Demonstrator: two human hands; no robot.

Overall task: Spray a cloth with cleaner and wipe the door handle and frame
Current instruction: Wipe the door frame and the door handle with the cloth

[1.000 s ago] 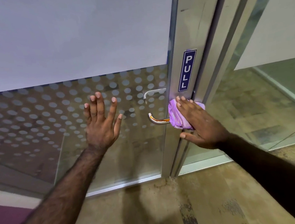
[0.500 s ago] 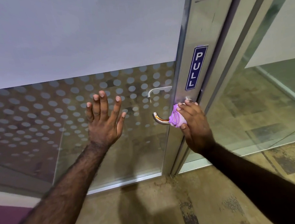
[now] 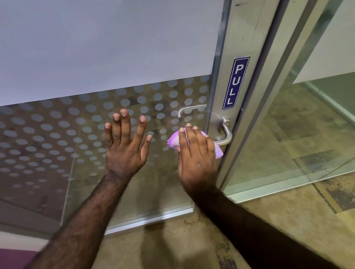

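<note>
A purple cloth [image 3: 174,142] is wrapped around the lever of the silver door handle [image 3: 225,131], with my right hand [image 3: 195,156] closed over it. The lever's free end is hidden under the cloth and hand; only its bend and base on the metal door frame [image 3: 237,43] show. My left hand [image 3: 127,146] rests flat on the glass door [image 3: 75,132] to the left of the handle, fingers spread, holding nothing.
A blue PULL sign [image 3: 236,83] sits on the frame above the handle. A second handle [image 3: 189,110] shows through the dotted frosted glass. A fixed glass panel [image 3: 310,122] stands to the right. Patterned floor [image 3: 288,232] lies below.
My right hand has slid with the cloth leftwards, off the handle's base on the frame and along the lever, uncovering the base. My left hand stays on the glass.
</note>
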